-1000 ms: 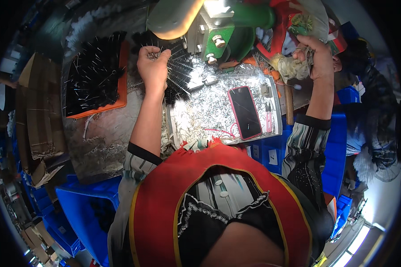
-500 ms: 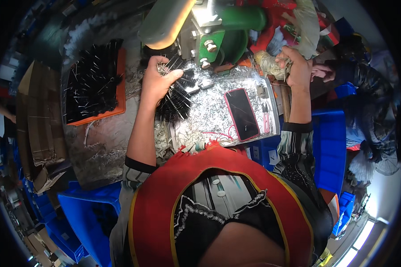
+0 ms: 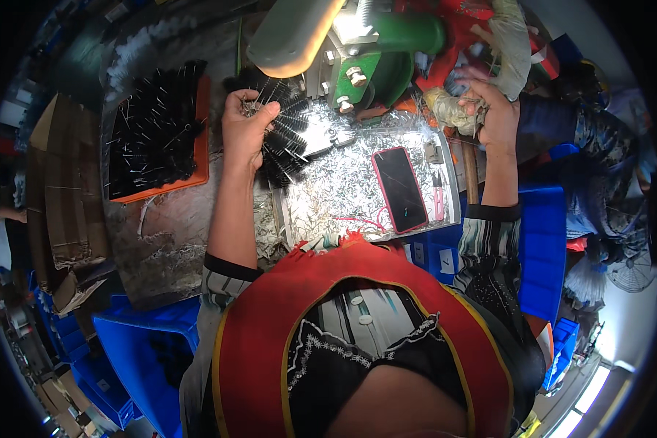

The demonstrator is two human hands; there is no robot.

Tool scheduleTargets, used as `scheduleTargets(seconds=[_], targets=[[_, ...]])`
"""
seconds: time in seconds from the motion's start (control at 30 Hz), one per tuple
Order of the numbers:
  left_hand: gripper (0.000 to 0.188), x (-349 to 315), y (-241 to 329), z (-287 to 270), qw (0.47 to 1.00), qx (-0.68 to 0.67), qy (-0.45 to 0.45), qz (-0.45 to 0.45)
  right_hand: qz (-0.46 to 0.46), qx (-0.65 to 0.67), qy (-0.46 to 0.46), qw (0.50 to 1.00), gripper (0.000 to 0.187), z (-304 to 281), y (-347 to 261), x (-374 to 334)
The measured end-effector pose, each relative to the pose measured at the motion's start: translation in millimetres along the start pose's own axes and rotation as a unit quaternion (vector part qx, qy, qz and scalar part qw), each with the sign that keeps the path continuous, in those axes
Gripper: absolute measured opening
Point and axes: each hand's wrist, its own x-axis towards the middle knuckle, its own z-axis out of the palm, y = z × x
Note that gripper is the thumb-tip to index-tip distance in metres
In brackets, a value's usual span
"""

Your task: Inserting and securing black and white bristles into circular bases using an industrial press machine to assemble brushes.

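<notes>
My left hand [image 3: 242, 139] is closed round a bunch of black bristle brushes [image 3: 288, 139] with twisted wire stems. Their bristly ends fan out to the right of the fingers, by the left edge of a metal tray [image 3: 454, 198] full of bright wire scraps. Just right of the brushes stands a green machine [image 3: 401, 35] with large bolts. On the right, my right hand [image 3: 498, 117] is wrapped round a lever [image 3: 445, 108] bound in pale cloth, beside the machine. Its fingertips are partly hidden.
An orange bin [image 3: 201, 146] heaped with black brushes stands at the left. A phone [image 3: 400, 188] and small pink-handled snips [image 3: 438, 197] lie on the scrap tray. Blue bins [image 3: 540, 248] flank me, and a cardboard box [image 3: 66, 182] stands far left. A co-worker's patterned sleeve [image 3: 598, 139] shows at right.
My left hand has drawn the brushes a little left, away from the machine. My right hand stays on the lever. The whole view has shifted slightly.
</notes>
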Motion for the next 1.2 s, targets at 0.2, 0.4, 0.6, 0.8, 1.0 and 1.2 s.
scheduleTargets(seconds=[0.2, 0.4, 0.6, 0.8, 1.0, 1.2], targets=[[0.036, 2, 2, -2, 1.0, 0.028, 0.0, 0.003, -0.022, -0.023, -0.023, 0.999, 0.025, 11, -25, 8], [0.037, 4, 0, 0, 0.999, 0.04, -0.003, 0.006, -0.092, 0.011, -0.013, 0.996, 0.01, 6, -22, 2], [0.039, 6, -2, -3, 0.994, 0.104, 0.024, 0.033, -0.243, -0.044, 0.057, 0.967, 0.01, 12, 69, -15], [0.033, 2, 4, 3, 0.991, 0.128, 0.005, 0.028, -0.084, 0.072, 0.039, 0.993, 0.011, 11, 32, -10], [0.035, 2, 1, -2, 0.99, 0.136, 0.01, 0.039, -0.089, -0.067, -0.003, 0.994, 0.014, 17, -33, -14], [0.034, 3, 4, 1, 0.987, 0.159, 0.003, 0.036, -0.131, 0.115, 0.058, 0.983, 0.011, 22, 60, -18]])
